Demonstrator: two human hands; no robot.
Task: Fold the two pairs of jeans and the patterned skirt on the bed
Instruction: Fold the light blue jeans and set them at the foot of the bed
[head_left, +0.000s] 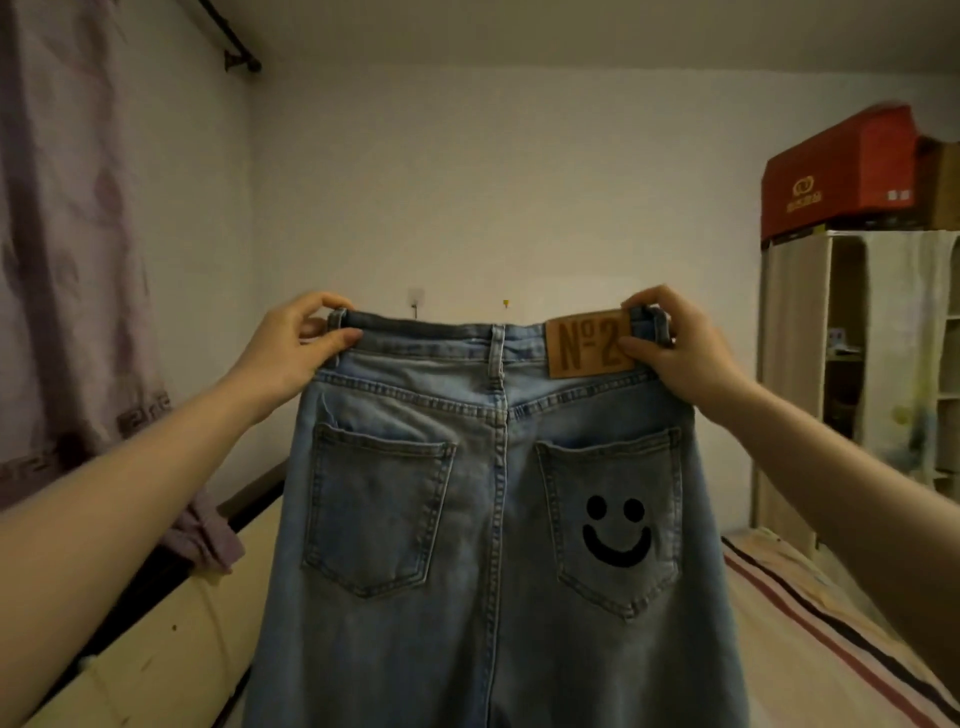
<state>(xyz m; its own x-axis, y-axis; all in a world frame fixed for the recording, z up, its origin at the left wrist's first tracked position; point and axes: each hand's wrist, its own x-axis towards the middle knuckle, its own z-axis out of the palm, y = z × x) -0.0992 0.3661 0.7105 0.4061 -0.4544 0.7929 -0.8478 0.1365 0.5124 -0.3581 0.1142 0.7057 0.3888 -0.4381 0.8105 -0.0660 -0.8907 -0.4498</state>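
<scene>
Jeans (488, 519): held up over the bed (810, 623), legs hanging straight down.
Left hand (296, 348): pinches the left waistband corner.
Right hand (675, 348): pinches the right corner.
Both hands: same height.

Striped bed (810, 613), jeans (493, 519) above

The jeans (498, 519) are faded light blue denim with paler stitching. A black smiley face (616, 530) marks the right back pocket, and a tan-brown patch (587, 343) bears dark "No 2" lettering. The curtain (67, 249) is pale lilac with what seem darker purple blotches and a key-pattern border. The bed (831, 623) is cream with maroon and dark stripes. The box (841, 171) is red.
</scene>
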